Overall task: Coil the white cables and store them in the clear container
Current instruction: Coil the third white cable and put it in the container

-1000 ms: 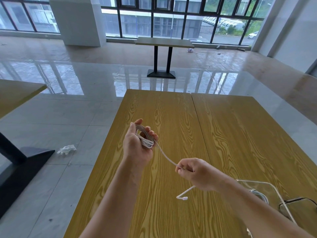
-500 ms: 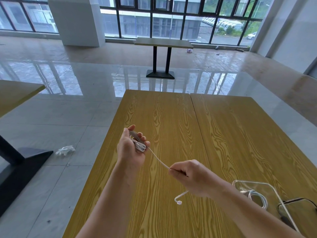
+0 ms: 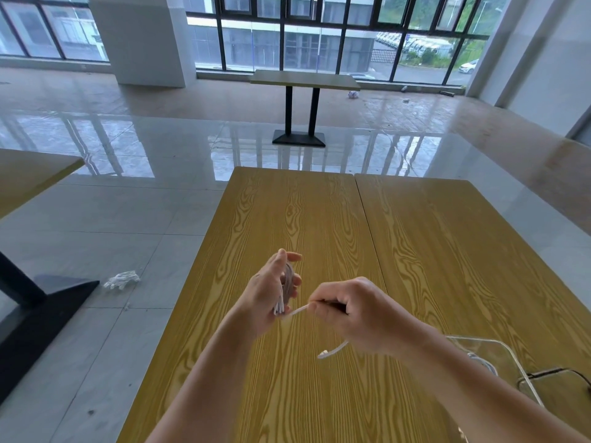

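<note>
Spanning the lower middle of the view, a yellow wood-grain worktop is made of two tables pushed together, their seam running away from the person right of centre. At its near right corner stands the clear container, its rounded rim showing behind the right forearm; a coil of white cable lies inside, partly hidden by that arm. Just beside the container, at the right edge, is a dark-rimmed object cut off by the frame, which cannot be identified.

Both hands are raised above the near middle of the worktop, close together. The left hand is turned edge-on with its fingers loosely curled around a bundle of white cable loops wound over the palm. The right hand is closed, pinching the same cable between thumb and forefinger just beside the bundle; a short taut stretch joins the two hands. The free end, with its connector, hangs below the right hand, clear of the wood.
</note>
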`<action>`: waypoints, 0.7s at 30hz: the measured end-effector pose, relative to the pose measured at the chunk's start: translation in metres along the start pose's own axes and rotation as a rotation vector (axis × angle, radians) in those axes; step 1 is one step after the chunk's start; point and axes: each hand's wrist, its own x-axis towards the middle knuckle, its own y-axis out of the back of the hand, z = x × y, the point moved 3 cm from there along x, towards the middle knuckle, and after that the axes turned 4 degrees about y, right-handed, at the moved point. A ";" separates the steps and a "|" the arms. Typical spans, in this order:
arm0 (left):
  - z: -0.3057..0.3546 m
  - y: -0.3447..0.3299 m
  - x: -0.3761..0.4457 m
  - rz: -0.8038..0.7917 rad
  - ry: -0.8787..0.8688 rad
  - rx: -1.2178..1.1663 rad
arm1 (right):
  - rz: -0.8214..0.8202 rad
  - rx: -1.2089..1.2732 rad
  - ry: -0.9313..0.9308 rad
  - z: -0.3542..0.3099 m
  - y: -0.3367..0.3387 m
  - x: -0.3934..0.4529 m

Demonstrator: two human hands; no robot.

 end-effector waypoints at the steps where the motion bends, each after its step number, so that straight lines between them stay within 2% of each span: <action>1: -0.001 -0.003 -0.002 -0.057 0.016 0.035 | 0.018 0.002 0.000 0.001 0.002 0.001; 9: -0.005 -0.018 -0.028 -0.364 0.180 0.336 | 0.006 0.074 -0.033 0.000 0.007 0.001; 14: -0.007 -0.016 -0.032 -0.494 0.220 0.338 | -0.010 0.122 -0.079 0.006 0.005 0.001; 17: -0.010 -0.014 -0.032 -0.579 0.247 0.254 | 0.004 0.104 -0.115 0.010 0.009 0.000; 21: -0.009 -0.012 -0.035 -0.648 0.227 0.264 | -0.008 0.088 -0.111 0.012 0.017 -0.001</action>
